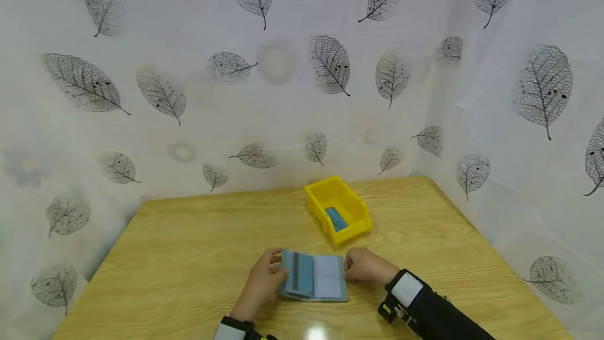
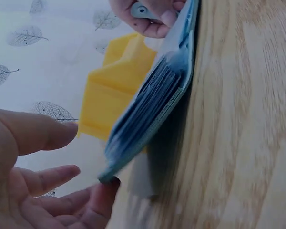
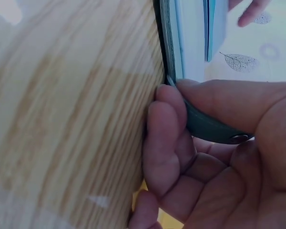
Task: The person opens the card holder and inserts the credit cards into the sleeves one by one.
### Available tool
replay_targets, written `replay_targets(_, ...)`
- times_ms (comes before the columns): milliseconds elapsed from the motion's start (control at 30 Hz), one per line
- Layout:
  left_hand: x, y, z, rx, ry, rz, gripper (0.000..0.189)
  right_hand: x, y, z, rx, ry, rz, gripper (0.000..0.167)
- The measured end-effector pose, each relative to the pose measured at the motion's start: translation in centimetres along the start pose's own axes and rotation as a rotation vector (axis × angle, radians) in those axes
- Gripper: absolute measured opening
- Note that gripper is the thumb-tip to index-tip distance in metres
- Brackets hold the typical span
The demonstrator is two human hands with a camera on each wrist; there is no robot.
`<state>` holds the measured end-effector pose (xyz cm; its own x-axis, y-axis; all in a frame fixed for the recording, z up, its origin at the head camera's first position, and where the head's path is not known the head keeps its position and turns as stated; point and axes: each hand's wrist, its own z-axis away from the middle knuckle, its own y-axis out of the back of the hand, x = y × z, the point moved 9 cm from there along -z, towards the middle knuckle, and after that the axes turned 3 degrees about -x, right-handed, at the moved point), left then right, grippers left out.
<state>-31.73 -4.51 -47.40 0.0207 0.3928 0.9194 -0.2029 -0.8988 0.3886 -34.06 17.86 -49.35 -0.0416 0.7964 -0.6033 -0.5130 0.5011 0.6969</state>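
A light-blue card holder (image 1: 327, 277) lies opened out on the table, its clear card sleeves showing. In the left wrist view a thick stack of sleeves (image 2: 152, 100) rises at a slant with the cover. My left hand (image 1: 265, 276) is at the left cover; its thumb stands apart from the holder, and a fingertip (image 2: 105, 193) touches the cover's edge from below. At the right edge, my right hand (image 1: 367, 265) pinches the holder's snap strap (image 3: 212, 126) between thumb and fingers. The strap's metal snap shows near the palm.
Behind the holder stands a yellow plastic bin (image 1: 363, 224) with a blue card (image 1: 336, 219) inside. The wooden table (image 1: 198, 240) runs back to a wall covering (image 1: 283, 109) printed with leaves. Wrist cameras are strapped on both arms.
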Motion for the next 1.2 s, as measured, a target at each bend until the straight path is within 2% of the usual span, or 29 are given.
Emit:
replay_targets(67,0.8,-0.2,0.2,0.008,-0.038,0.094,0.043,0.1,0.0,0.0,-0.001,-0.003,-0.013,0.014)
replay_targets(133,1.9,-0.7,0.3,-0.010,-0.089,0.177,0.037,0.2,0.0,0.0,-0.003,0.001,-0.023,0.013)
replay_targets(200,3.0,-1.6,0.3,-0.046,-0.127,0.223,0.034,0.1,0.0,-0.1,-0.008,0.009,-0.036,0.013)
replay_targets(233,3.4,-2.1,0.3,-0.069,-0.140,0.216,0.032,0.1,-0.1,-0.1,-0.010,0.016,-0.037,0.013)
replay_targets(333,4.3,-3.8,0.1,-0.140,-0.189,0.057,0.027,-0.1,-0.1,-0.3,-0.013,0.039,-0.045,0.012)
replay_targets(500,4.6,-7.3,-0.3,-0.245,-0.239,-0.372,0.030,-0.5,-0.2,-0.5,-0.015,0.069,-0.034,0.011)
replay_targets(600,4.8,-8.6,-0.6,-0.241,-0.257,-0.591,0.035,-0.4,-0.2,-0.5,-0.014,0.065,-0.029,0.011)
replay_targets(700,5.2,-9.2,-1.0,-0.202,-0.274,-0.739,0.042,-0.3,-0.1,-0.5,-0.003,0.055,-0.030,0.010)
replay_targets(833,5.3,-9.5,-1.4,-0.182,-0.258,-0.821,0.048,-0.2,-0.1,-0.3,0.012,0.047,-0.035,0.009)
replay_targets(1067,4.5,-9.1,-1.5,-0.200,-0.141,-0.745,0.047,-0.4,0.2,0.3,0.028,0.116,-0.074,0.008)
replay_targets(1200,4.1,-9.4,-1.6,-0.235,-0.126,-0.735,0.048,-0.3,0.7,1.0,0.039,0.175,-0.096,0.013)
